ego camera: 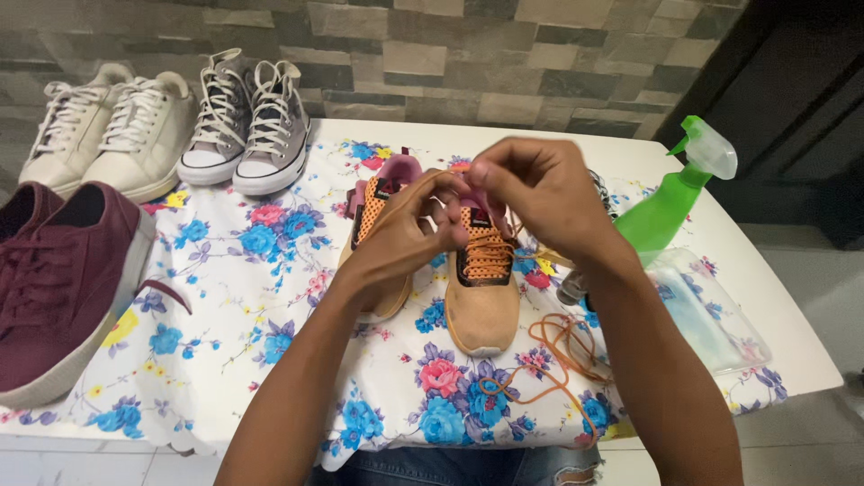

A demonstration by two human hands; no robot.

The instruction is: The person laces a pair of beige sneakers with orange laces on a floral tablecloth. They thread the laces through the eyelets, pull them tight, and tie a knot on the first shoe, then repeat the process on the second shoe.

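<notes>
Two tan shoes with orange mesh and pink lining stand side by side on a floral cloth (270, 297). The right tan shoe (480, 306) carries an orange lace in its eyelets. My left hand (405, 236) and my right hand (540, 193) meet above that shoe's tongue, with the fingers of both pinched on the lace ends. My left hand partly hides the left tan shoe (376, 202). A loose orange lace (549, 360) lies coiled on the cloth to the right of the shoes.
A green spray bottle (670, 202) stands at the right, beside a clear plastic bag (711, 315). Maroon sneakers (63, 279) sit at the left edge. White sneakers (108, 126) and grey high-tops (243, 117) line the back by a stone wall.
</notes>
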